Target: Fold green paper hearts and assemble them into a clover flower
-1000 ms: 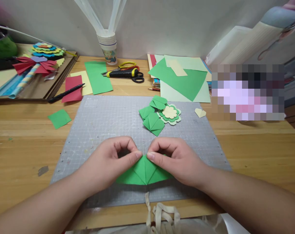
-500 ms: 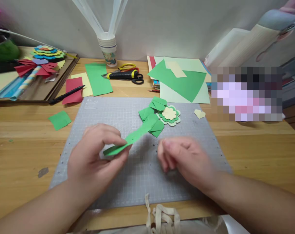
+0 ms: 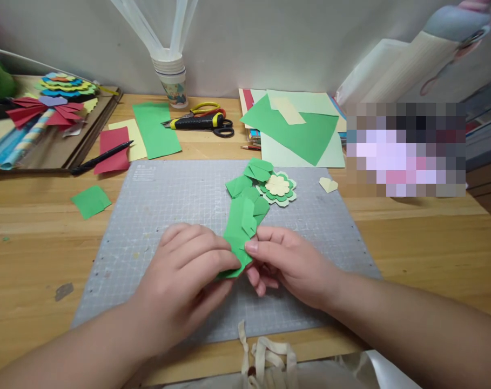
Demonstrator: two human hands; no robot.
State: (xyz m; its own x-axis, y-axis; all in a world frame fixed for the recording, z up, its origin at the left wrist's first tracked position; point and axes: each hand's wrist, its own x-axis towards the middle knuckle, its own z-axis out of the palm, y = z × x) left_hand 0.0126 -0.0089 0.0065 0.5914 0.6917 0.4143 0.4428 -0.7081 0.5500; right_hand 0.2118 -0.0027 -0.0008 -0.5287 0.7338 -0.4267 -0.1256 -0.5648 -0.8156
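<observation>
While the left hand (image 3: 190, 267) and right hand (image 3: 291, 262) pinch its near part, the folded green paper (image 3: 237, 215) is held over the cutting mat (image 3: 310, 208); presumably light, flexible and easily creased, it is best gripped gently along its folded edges.

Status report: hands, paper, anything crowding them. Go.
Left hand and right hand both gripping creased green paper. Paper held over cutting mat. Folded green pieces and layered paper flower just beyond.

Left hand (image 3: 188, 270), right hand (image 3: 290, 261): apparent pinches
</observation>
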